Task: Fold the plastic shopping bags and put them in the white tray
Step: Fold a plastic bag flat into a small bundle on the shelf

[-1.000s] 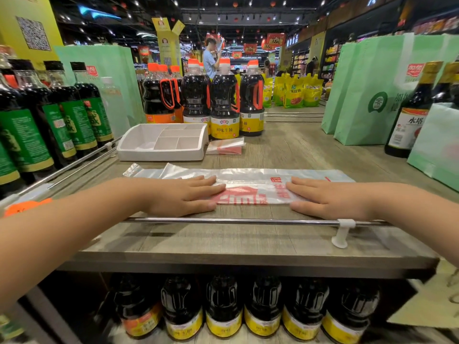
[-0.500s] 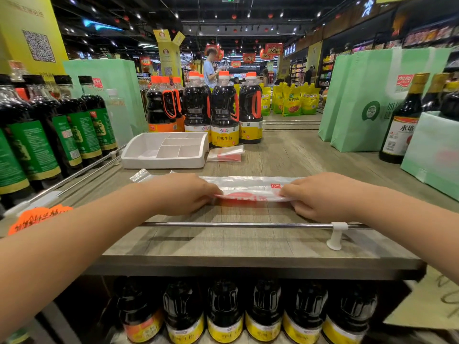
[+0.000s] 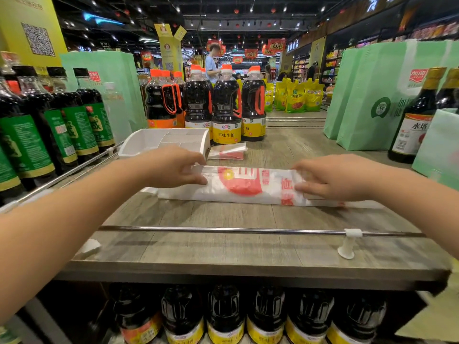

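A clear plastic shopping bag (image 3: 250, 186) with red print lies as a long strip across the wooden shelf top. My left hand (image 3: 171, 167) pinches its left part, with the far edge lifted off the wood. My right hand (image 3: 330, 178) pinches the right part between thumb and fingers. Behind my left hand stands the white tray (image 3: 149, 142), divided into compartments. A small folded bag (image 3: 227, 152) with a red patch lies on the wood just right of the tray, outside it.
Dark sauce bottles (image 3: 226, 108) stand behind the tray, and green-labelled bottles (image 3: 74, 120) line the left side. Green paper bags (image 3: 367, 100) and a bottle (image 3: 417, 120) stand on the right. A metal rail (image 3: 223, 230) runs along the shelf front. A person (image 3: 212, 63) stands far back in the aisle.
Both hands went from pressing flat on the bag to gripping its near edge, then lifted and carried it away from me. The bag now sits farther back with its print facing up.
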{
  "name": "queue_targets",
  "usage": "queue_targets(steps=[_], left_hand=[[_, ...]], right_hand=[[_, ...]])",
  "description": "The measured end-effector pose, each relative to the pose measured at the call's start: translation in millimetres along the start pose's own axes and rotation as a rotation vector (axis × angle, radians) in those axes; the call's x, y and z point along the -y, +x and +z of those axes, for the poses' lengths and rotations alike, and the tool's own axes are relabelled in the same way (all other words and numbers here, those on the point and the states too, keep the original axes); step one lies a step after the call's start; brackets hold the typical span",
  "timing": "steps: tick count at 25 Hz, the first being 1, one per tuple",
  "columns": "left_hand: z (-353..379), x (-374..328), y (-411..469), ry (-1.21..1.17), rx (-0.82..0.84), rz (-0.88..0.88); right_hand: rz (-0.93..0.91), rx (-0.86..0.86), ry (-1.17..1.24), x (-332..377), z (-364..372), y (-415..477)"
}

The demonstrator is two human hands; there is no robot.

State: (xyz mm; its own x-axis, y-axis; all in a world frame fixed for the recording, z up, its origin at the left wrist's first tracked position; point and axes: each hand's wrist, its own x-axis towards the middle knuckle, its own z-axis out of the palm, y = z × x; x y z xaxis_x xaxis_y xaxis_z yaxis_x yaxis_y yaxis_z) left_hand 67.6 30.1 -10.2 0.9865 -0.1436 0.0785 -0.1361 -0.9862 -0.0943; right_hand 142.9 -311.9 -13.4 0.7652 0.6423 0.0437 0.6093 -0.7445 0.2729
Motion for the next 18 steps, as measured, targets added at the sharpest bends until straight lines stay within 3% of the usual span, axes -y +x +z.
queue_targets(steps=[4,8,11,15,18], left_hand=[[23,-8,2,-0.053,0.135,0.065],[28,-28,2,-0.189,0.205,0.138],[36,-46,-1,-0.152,0.275,0.212],[39,-34,-8,-0.14,0.364,0.116],[37,-14,-11,-0.179,0.31,0.021]], right_hand=[[-0.014,0.13,0.025,3,14,2],[-0.119,0.068,0.107,19,15,9],[-0.212,0.153,0.238,39,21,14],[-0.211,0.231,0.33,28,29,11],[-0.161,0.215,0.389,18,26,1]])
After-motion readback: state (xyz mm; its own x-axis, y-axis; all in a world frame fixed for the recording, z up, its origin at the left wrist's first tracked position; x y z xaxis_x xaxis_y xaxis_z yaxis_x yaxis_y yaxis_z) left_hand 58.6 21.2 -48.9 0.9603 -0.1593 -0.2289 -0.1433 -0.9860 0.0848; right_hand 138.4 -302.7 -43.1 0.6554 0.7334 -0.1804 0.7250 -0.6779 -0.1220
